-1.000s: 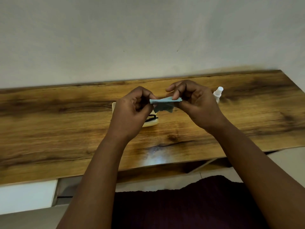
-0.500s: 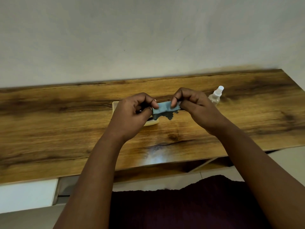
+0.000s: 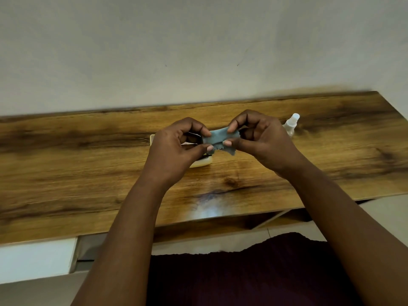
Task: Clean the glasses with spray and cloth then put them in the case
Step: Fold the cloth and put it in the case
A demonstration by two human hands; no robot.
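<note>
The fingers of the right hand pinch the right end of the cloth between thumb and forefinger, and the fingers of the left hand pinch its left end in the same way. One second ago the cloth was a thin, narrow strip pulled tight between the hands; now it is wider and looser, so the folding has opened up, and the hands have come a little lower toward the tabletop. My judgement is that the person is spreading the cloth to prepare it for wiping (the wiping itself is not yet begun).

The cloth is soft, thin and matte, pale blue-grey, and its lower edge is cut in small zigzag teeth. Behind the left hand, at about 9 o'clock from the cloth, there is a dark shape inside the palm; it may be the glasses, but I cannot tell. Under this hand lies the case, cream-coloured, smooth, with rounded corners, and something dark rests on it. The spray bottle, small, whitish and of half-clear plastic, stands upright at 3 o'clock from the right hand, just beside it. The tabletop is glossy wood with dark grain.
</note>
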